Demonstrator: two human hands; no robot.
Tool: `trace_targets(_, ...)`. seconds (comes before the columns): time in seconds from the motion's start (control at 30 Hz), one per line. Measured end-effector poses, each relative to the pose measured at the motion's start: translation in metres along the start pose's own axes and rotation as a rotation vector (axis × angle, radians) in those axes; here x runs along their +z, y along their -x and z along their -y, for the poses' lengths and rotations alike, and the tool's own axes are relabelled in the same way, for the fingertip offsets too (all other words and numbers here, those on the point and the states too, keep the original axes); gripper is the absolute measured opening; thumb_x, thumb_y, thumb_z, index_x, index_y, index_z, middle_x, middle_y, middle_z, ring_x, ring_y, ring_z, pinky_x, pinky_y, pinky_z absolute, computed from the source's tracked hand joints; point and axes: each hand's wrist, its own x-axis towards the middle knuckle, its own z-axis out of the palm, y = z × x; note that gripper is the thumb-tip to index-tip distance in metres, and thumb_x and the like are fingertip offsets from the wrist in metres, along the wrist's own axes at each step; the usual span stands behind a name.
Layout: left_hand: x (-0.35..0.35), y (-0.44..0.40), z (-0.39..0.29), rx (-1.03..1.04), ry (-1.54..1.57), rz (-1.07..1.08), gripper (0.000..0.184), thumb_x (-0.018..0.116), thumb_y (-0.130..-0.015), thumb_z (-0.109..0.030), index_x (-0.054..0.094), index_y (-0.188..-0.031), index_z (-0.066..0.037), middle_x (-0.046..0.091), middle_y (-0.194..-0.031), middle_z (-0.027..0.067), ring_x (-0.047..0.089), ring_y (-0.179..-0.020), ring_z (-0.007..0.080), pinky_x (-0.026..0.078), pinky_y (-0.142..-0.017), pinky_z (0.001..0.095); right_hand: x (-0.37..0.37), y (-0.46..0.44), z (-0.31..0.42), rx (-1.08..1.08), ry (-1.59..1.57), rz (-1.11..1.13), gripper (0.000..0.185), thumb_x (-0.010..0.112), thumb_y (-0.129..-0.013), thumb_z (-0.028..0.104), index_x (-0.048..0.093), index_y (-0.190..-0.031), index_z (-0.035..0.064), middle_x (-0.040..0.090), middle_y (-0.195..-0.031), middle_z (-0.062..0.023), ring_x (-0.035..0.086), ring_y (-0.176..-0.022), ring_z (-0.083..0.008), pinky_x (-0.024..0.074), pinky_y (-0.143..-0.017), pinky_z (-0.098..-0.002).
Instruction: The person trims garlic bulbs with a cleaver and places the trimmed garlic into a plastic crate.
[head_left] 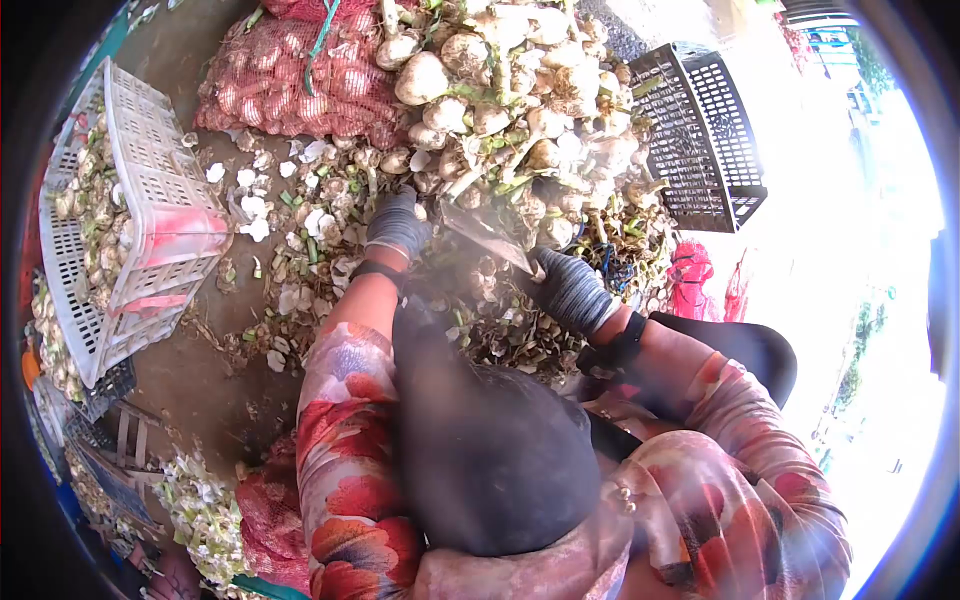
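Note:
My left hand (pixel 400 225), in a grey knit glove, is closed at the near edge of a heap of garlic bulbs (pixel 470 60). A small pale bit shows by its fingers, but what they hold is hidden. In my right hand (pixel 575 290), also gloved in grey, is a knife (pixel 490 238) with a wide flat blade. The blade slants up and left from my fist toward my left hand. Loose garlic skins and cut stems (pixel 500 325) lie below the blade, partly blurred.
A red mesh sack (pixel 300 85) full of garlic lies at the back left. On the left a white plastic crate (pixel 165 190) leans with bulbs beside it. A black crate (pixel 695 135) stands at the back right, near pink netting (pixel 690 280). Peelings (pixel 205 510) are piled at the lower left.

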Motion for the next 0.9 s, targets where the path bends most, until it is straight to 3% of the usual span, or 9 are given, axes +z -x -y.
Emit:
trace_targets(0.17,0.005,0.078,0.052,-0.067,1.073,-0.068,0.051,0.073,-0.081,-0.015,0.047,-0.124,-0.006,0.063,-0.103,0.0111,0.063,-0.091,0.0205,0.053,-0.079,0.0284,0.01,0.002,0.001,-0.105,0.054,0.103,0.035,0.064,-0.087,0.04,0.059,-0.104,0.0099,0.064,-0.073,-0.0206,0.065,-0.073,-0.0391,0.0511,-0.065,-0.0456)
trace_targets(0.37,-0.038,0.158,0.033,0.082,1.31,0.014,0.037,0.071,-0.085,-0.014,0.056,-0.118,-0.005,0.058,-0.11,0.0089,0.058,-0.102,0.0196,0.053,-0.085,0.0337,0.018,-0.012,0.054,-0.253,-0.081,0.141,0.028,0.062,-0.087,0.033,0.059,-0.103,0.0096,0.065,-0.077,-0.0196,0.066,-0.078,-0.0394,0.0509,-0.069,-0.0472)
trace_targets(0.4,-0.042,0.163,0.029,0.254,0.886,-0.199,0.036,0.07,-0.087,-0.015,0.056,-0.118,-0.006,0.06,-0.104,0.0066,0.06,-0.09,0.0172,0.053,-0.073,0.0293,0.017,-0.015,0.059,-0.341,-0.084,0.102,0.029,0.062,-0.086,0.032,0.059,-0.103,0.0089,0.065,-0.079,-0.0201,0.065,-0.077,-0.0406,0.0508,-0.068,-0.0465)
trace_targets(0.5,-0.07,0.186,0.007,-0.16,1.229,-0.07,0.023,0.066,-0.084,-0.004,0.064,-0.106,-0.01,0.055,-0.108,0.0094,0.059,-0.095,0.0249,0.053,-0.08,0.0328,0.022,-0.021,0.042,-0.08,-0.07,0.434,0.029,0.062,-0.086,0.033,0.061,-0.106,0.0122,0.068,-0.092,-0.0171,0.066,-0.092,-0.0339,0.0521,-0.078,-0.042)
trace_targets(0.57,-0.076,0.192,0.024,0.302,0.425,-0.416,0.021,0.065,-0.085,-0.003,0.065,-0.104,-0.01,0.054,-0.103,0.0079,0.059,-0.093,0.0235,0.053,-0.078,0.0317,0.051,-0.027,-0.029,-0.893,0.948,0.549,0.031,0.063,-0.085,0.033,0.064,-0.111,0.0164,0.064,-0.122,-0.0079,0.05,-0.126,-0.0187,0.0419,-0.104,-0.0331)
trace_targets(0.6,-0.074,0.19,0.025,0.24,0.62,-0.346,0.022,0.069,-0.084,-0.006,0.061,-0.104,-0.008,0.056,-0.103,0.0058,0.057,-0.088,0.016,0.052,-0.074,0.0279,0.038,-0.037,-0.021,-0.901,0.964,0.543,0.031,0.063,-0.085,0.033,0.064,-0.111,0.0164,0.064,-0.122,-0.0079,0.05,-0.126,-0.0187,0.0419,-0.104,-0.0331)
trace_targets(0.7,-0.084,0.196,0.0,0.072,1.117,-0.107,0.031,0.072,-0.083,-0.009,0.053,-0.108,-0.007,0.055,-0.107,0.0039,0.054,-0.089,0.0086,0.05,-0.076,0.0241,0.007,-0.018,0.032,-0.034,-0.506,0.405,0.042,0.068,-0.086,0.045,0.063,-0.108,0.0094,0.068,-0.092,-0.004,0.06,-0.085,-0.0196,0.0488,-0.076,-0.0342)
trace_targets(0.73,-0.089,0.196,-0.009,0.072,0.929,-0.087,0.038,0.072,-0.083,-0.01,0.051,-0.114,-0.006,0.056,-0.106,0.0041,0.054,-0.091,0.0104,0.05,-0.078,0.0247,0.028,-0.027,0.035,-0.122,-0.811,0.253,0.042,0.064,-0.089,0.047,0.063,-0.099,0.0062,0.062,-0.078,-0.0033,0.052,-0.07,-0.0166,0.0466,-0.067,-0.0358)
trace_targets(0.9,-0.113,0.195,-0.029,0.242,0.806,-0.048,0.042,0.069,-0.086,-0.015,0.052,-0.123,-0.004,0.056,-0.106,0.0051,0.055,-0.09,0.0108,0.049,-0.079,0.0254,0.006,-0.058,0.099,-0.282,-0.208,0.18,0.032,0.069,-0.085,0.035,0.063,-0.093,0.0047,0.065,-0.078,-0.0138,0.063,-0.072,-0.0246,0.0494,-0.068,-0.0385)
